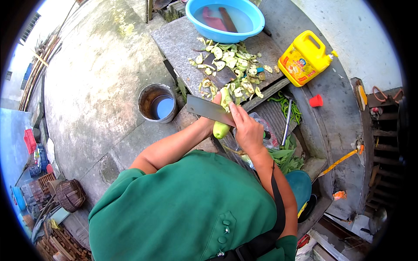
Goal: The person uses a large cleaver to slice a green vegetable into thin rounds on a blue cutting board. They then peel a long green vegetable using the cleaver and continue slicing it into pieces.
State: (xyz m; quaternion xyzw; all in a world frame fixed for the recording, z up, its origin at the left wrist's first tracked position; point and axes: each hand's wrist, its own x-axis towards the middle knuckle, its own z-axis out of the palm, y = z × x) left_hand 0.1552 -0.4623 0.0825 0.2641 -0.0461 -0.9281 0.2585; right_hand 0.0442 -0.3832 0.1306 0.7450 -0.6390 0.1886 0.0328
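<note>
My left hand is closed around a long pale green eggplant, partly hidden behind the blade. In my right hand is a cleaver, its broad blade lying across the eggplant and pointing left. The cleaver's handle is mostly covered by my fingers. Just beyond both hands, many cut eggplant pieces are heaped on a stone slab, some browned at the cut faces. A dark flat sheet lies among the pieces.
A blue basin of water stands at the slab's far end. To the right are a yellow jug, a red cup, green peppers and leafy greens. A bucket with liquid stands left of the slab.
</note>
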